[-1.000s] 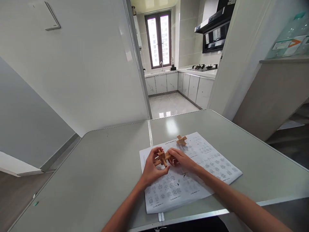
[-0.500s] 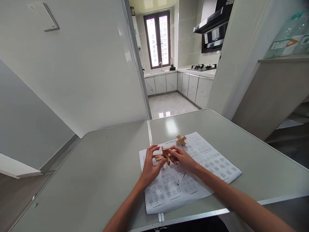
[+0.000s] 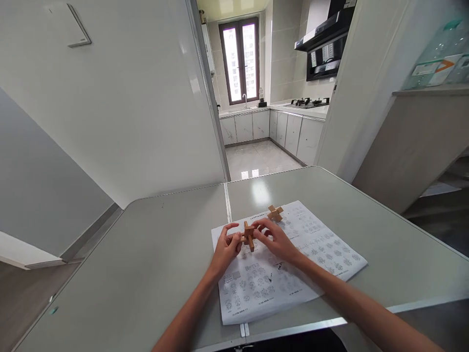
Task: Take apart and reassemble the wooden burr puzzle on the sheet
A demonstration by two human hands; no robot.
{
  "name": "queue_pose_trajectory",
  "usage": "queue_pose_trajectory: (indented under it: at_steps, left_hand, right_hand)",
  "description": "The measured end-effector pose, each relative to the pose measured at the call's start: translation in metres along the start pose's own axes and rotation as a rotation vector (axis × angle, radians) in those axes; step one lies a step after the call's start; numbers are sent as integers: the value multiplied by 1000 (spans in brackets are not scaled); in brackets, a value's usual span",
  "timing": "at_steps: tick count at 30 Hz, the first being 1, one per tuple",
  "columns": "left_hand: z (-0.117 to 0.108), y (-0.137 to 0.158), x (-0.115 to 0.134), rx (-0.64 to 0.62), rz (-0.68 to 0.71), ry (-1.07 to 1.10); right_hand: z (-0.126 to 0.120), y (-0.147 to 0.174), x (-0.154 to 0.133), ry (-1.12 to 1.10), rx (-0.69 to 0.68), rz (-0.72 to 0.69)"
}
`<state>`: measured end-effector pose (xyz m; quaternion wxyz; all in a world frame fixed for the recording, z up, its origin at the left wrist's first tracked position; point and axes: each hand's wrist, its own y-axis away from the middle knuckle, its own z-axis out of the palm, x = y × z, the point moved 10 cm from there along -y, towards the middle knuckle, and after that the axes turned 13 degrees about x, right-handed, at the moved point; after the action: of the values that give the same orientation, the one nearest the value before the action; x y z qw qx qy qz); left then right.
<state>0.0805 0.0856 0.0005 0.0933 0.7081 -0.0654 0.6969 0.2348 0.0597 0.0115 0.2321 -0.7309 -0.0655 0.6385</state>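
Observation:
Between my two hands, a wooden burr puzzle (image 3: 249,233) of crossed brown bars is held just over a printed paper sheet (image 3: 252,293). My left hand (image 3: 227,247) pinches the end of a bar on the puzzle's left side with thumb and fingers. At the right side of the puzzle, my right hand (image 3: 273,238) has its fingers curled against the bars, and the fingertips are partly hidden. A second wooden burr puzzle (image 3: 275,213), lighter in colour, rests at the far edge of the sheet, beyond my right hand.
The sheet, covered with small puzzle diagrams, lies on a grey-green folding table (image 3: 164,259) with a centre seam. A white wall (image 3: 146,107) rises behind its left half. Large plastic bottles (image 3: 436,61) stand on a ledge at right.
The puzzle has turned between my hands, so its bars point differently. My left fingers have closed onto its left bar, and my right hand has shifted slightly on the other side.

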Motion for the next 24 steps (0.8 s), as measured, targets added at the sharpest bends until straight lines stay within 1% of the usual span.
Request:
queue_pose_trajectory:
  at_steps: [2, 4, 9, 13, 19, 22, 24]
  left_hand:
    - [2, 1, 0, -17, 18, -14]
    - [5, 2, -1, -37, 33, -29]
    - [7, 1, -4, -59, 32, -8]
    - [8, -2, -6, -89, 18, 18]
    - [7, -2, -8, -107, 2, 24]
    - [9, -1, -6, -110, 26, 7]
    - [11, 2, -4, -116, 60, -24]
  right_hand:
    - [1, 3, -16, 72, 12, -142]
    - [2, 6, -25, 110, 26, -228]
    - [0, 5, -32, 154, 51, -310]
    - [0, 3, -35, 153, 15, -317]
    - [5, 3, -37, 92, -58, -276]
    - [6, 6, -38, 108, -60, -245]
    - [9, 8, -37, 131, -84, -220]
